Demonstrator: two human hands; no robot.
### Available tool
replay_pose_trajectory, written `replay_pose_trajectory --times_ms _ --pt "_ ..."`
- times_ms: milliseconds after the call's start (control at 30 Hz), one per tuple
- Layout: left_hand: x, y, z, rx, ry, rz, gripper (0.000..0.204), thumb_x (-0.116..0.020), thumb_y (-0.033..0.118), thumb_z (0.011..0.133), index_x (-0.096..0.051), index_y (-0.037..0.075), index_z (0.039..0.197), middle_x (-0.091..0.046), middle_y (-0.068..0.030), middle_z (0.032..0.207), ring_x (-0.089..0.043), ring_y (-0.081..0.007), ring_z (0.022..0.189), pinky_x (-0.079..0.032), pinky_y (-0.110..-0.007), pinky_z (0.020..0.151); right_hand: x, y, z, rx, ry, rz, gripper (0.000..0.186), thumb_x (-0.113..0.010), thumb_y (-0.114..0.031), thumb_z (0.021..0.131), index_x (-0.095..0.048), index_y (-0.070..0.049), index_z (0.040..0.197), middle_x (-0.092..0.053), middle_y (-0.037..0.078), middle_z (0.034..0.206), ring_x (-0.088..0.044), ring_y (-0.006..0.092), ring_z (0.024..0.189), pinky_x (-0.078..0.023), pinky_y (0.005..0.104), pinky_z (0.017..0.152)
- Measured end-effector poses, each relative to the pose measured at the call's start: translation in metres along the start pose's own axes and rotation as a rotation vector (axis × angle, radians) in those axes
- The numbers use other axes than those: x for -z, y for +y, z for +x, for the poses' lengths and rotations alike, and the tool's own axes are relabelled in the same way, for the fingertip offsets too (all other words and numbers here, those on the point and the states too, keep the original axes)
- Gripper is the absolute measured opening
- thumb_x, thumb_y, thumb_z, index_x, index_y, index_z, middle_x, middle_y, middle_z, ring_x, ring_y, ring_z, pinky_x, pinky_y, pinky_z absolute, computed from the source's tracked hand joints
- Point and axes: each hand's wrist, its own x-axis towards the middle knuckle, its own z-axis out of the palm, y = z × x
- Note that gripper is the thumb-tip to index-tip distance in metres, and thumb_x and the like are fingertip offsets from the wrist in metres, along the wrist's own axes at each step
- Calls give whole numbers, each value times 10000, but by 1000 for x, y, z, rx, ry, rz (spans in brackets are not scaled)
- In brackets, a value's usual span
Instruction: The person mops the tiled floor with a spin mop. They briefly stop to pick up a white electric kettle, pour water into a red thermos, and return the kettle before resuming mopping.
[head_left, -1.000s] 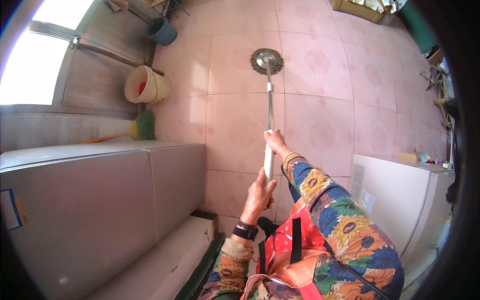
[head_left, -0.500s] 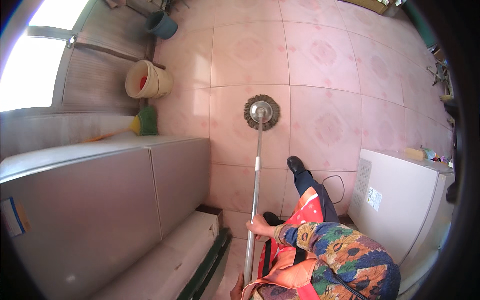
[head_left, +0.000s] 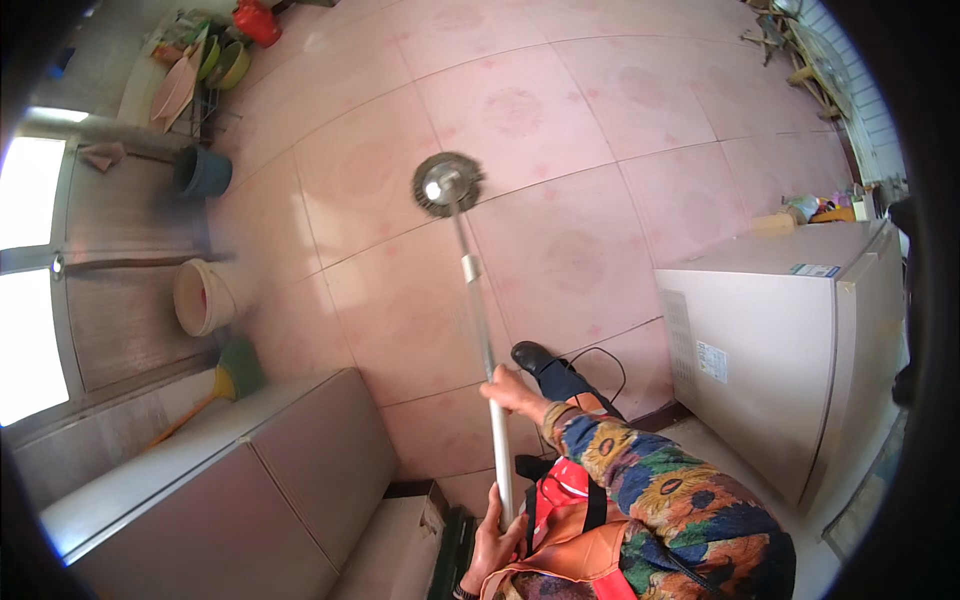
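Observation:
A round mop (head_left: 479, 315) with a long metal and white pole reaches out ahead of me. Its grey string head (head_left: 425, 200), under a shiny metal disc, rests on the pink tiled floor. My right hand (head_left: 513, 390), in a colourful patterned sleeve, is wrapped around the pole partway down. Lower, close to my body, my left hand (head_left: 494, 540) holds the pole near its end; part of its grip is hidden behind the pole. I wear a red and orange apron, and one black shoe (head_left: 535, 356) shows to the right of the pole.
Grey-white cabinets stand at the left (head_left: 320, 450) and right (head_left: 765, 330). Along the left wall are a green broom (head_left: 240, 368), a cream bucket (head_left: 208, 298) and a blue-grey bucket (head_left: 205, 172). A red container (head_left: 257, 22) sits far left. A cable (head_left: 620, 370) lies beside my foot.
The mop head has moved forward and left across the floor. Both hands have shifted forward with the pole, and more of my left hand shows. My view has turned too.

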Motion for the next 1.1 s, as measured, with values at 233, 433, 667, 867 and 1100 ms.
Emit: replay_pose_trajectory --times_ms 233,433,667,867,1100 --pt "-64 80 118 -344 -206 656 762 -600 156 881 -155 151 1500 -636 -218 780 -651 -283 590 -525 -400 560 183 66 80 -114 383 287 209 -599 -138 695 -502 -18 553 -498 48 528 -539 205 419 -425 369 363" --pt "-58 93 122 -505 -24 523 560 -635 190 871 -449 108 1393 -569 -123 667 -560 -160 536 -483 -337 554 217 58 101 -126 433 644 144 -562 -75 715 -497 28 640 -515 126 626 -592 325 492 -527 472 412" --pt "36 -73 -34 -72 247 489 611 -634 111 869 -403 136 1434 -549 -36 618 -509 -95 479 -430 -288 451 -36 94 -1 -48 298 -126 363 -627 -244 774 -589 116 791 -631 272 757 -662 411 761 -544 477 675" --pt "52 -122 -86 -184 354 694 658 -652 161 870 -350 150 1454 -585 -115 621 -578 -153 487 -480 -333 476 -114 55 -123 -22 -47 2 509 -582 -274 759 -480 155 1012 -585 352 937 -594 492 874 -507 502 790" --pt "46 20 -33 123 -8 671 701 -652 150 866 -305 164 1475 -593 -96 626 -577 -139 481 -471 -319 454 -18 33 -43 0 344 155 439 -589 -271 736 -482 124 895 -594 341 875 -620 460 854 -512 500 759"
